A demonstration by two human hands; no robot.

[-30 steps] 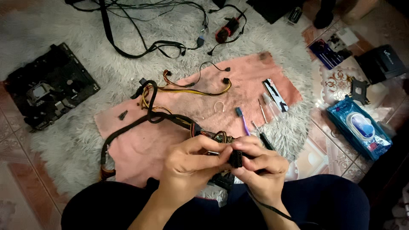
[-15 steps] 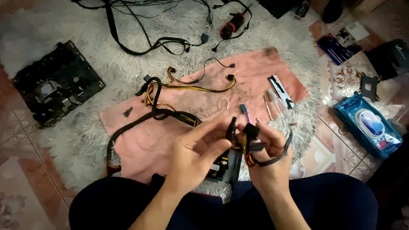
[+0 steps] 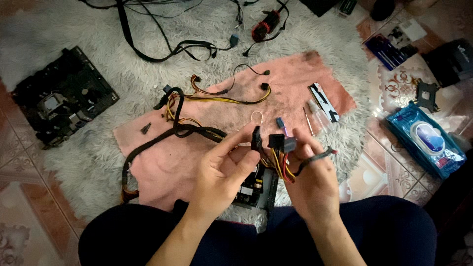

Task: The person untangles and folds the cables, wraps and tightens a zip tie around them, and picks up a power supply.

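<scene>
Pinching black plastic connectors (image 3: 270,143), both hands (image 3: 224,170) (image 3: 310,180) bunch red-yellow wires (image 3: 282,167).

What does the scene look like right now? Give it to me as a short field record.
left hand: pinching a black connector
right hand: gripping a bundle of yellow, red and black wires
under hands: black power supply box
surface: pink towel on shaggy white rug
far left: black circuit board
far right: blue wipes pack
</scene>
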